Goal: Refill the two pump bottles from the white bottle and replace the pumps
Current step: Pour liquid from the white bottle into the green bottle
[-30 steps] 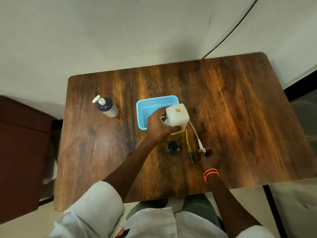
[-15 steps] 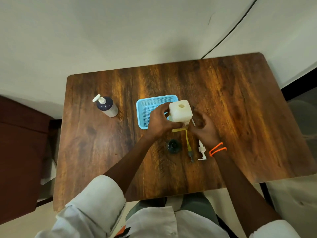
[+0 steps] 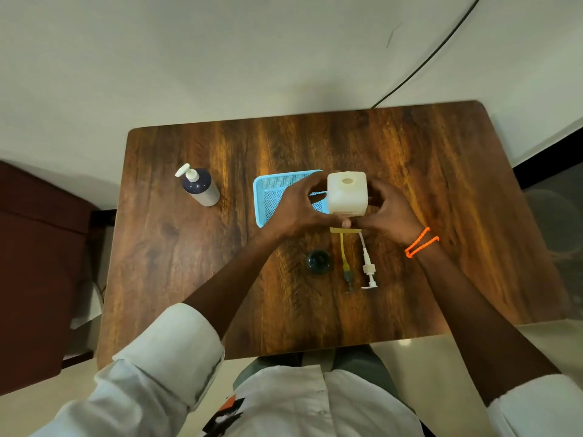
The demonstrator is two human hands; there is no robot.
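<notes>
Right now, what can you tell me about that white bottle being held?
The white bottle is a squarish, cream-white container that looks like plastic, upright, with a small round opening on top and no cap. The left hand and right hand grip its opposite sides. It sits mid-table beside the blue basket, base hidden.

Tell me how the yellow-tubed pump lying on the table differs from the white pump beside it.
The yellow-tubed pump has a yellow dip tube and a dark head; the white pump is white throughout. The yellow-tubed pump lies nearer the open dark bottle, the white pump on the side of the right hand. Both lie flat on the wooden table, off any bottle, heads toward the person.
</notes>
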